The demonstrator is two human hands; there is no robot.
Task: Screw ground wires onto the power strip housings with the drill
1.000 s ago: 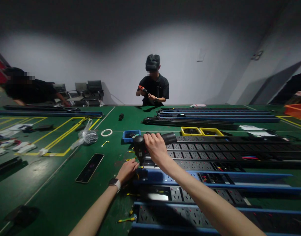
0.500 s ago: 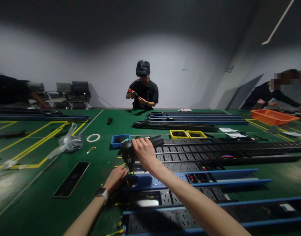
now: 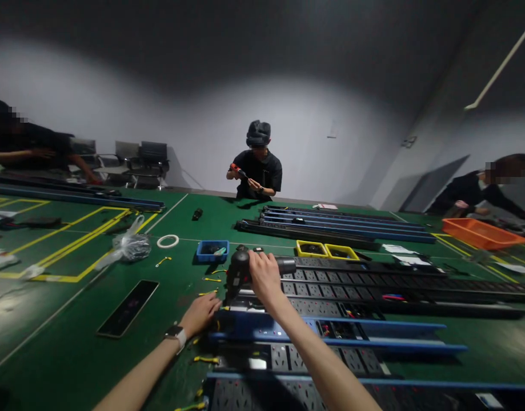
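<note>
My right hand is wrapped round a black cordless drill, with its body lying sideways. The drill's nose points down at the left ends of the power strips, its tip hard to make out. Close by on the left, my left hand has its fingers curled together beside the strip ends, near a short yellow-green wire; whatever lies between the fingertips is hidden. Under my right forearm runs a blue channel. A black socket strip lies behind it, and another socket strip lies in front.
A phone, a plastic bag and a white ring lie left. Behind are a blue bin, yellow bins and more strips. An orange tray stands right. A person works opposite; others flank the table.
The view has shifted slightly. My right hand and the drill have moved a little right and down in the picture, the drill still held. My left hand stays by the strip ends.
</note>
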